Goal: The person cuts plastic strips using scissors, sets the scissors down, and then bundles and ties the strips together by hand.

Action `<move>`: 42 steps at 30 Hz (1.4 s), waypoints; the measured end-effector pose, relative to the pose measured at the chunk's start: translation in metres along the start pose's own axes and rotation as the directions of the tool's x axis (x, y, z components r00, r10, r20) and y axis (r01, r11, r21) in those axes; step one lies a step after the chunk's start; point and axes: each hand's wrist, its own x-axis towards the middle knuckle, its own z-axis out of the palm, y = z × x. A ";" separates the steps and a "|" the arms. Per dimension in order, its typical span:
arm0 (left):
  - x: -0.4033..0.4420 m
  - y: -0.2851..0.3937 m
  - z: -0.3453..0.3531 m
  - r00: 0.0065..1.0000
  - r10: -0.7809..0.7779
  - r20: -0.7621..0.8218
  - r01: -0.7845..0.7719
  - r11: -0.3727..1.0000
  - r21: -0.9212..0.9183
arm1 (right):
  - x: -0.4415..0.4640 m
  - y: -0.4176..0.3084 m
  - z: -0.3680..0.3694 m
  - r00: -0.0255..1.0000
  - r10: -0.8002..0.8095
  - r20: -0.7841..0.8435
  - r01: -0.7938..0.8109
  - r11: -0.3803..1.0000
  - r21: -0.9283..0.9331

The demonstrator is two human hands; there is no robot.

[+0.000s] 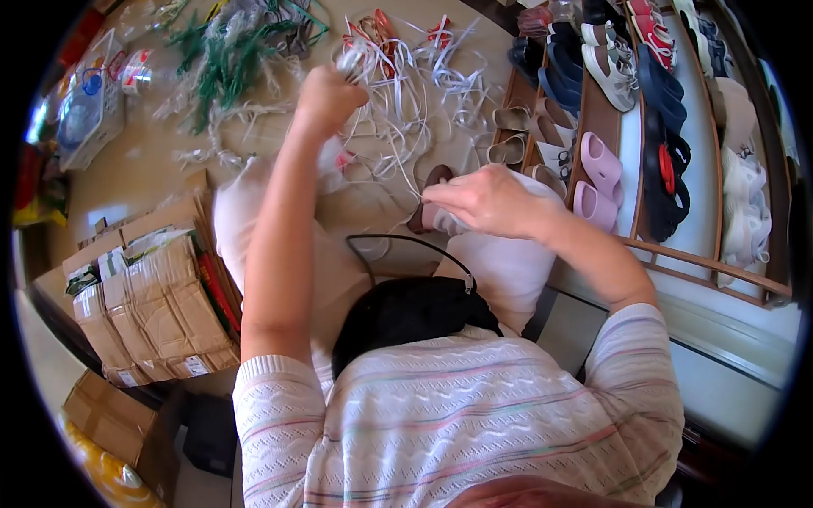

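Observation:
My left hand [330, 100] is raised at the upper centre, its fingers wrapped round a small bundle of white strands [354, 61]. My right hand [484, 200] is lower and to the right, above my knee, with its fingers pressed together and pointing left. A thin pale strand [413, 176] runs down to the right fingertips; its hold there is too small to make out. Beyond both hands, loose white and red ribbons [394, 80] lie tangled on the floor. A black bag [406, 317] with a thin strap rests on my lap.
Green and white netting [224, 63] lies at the upper left, near a clear plastic basket [89, 118]. Flattened cardboard boxes [157, 309] stand on the left. A shoe rack [631, 161] full of shoes fills the right side.

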 end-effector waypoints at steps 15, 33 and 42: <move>-0.065 0.031 0.058 0.831 0.510 0.221 -0.552 0.804 0.219 | 0.046 0.148 -0.044 0.947 0.290 -0.142 -0.258 0.944 0.206; -0.017 -0.004 0.012 0.962 0.174 0.212 -0.189 0.981 0.050 | 0.005 0.022 0.041 0.979 0.205 0.022 -0.204 0.978 -0.035; -0.060 0.006 0.053 0.859 0.413 0.303 -0.512 0.695 0.505 | 0.061 0.040 -0.072 0.973 -0.085 -0.214 0.055 0.988 -0.142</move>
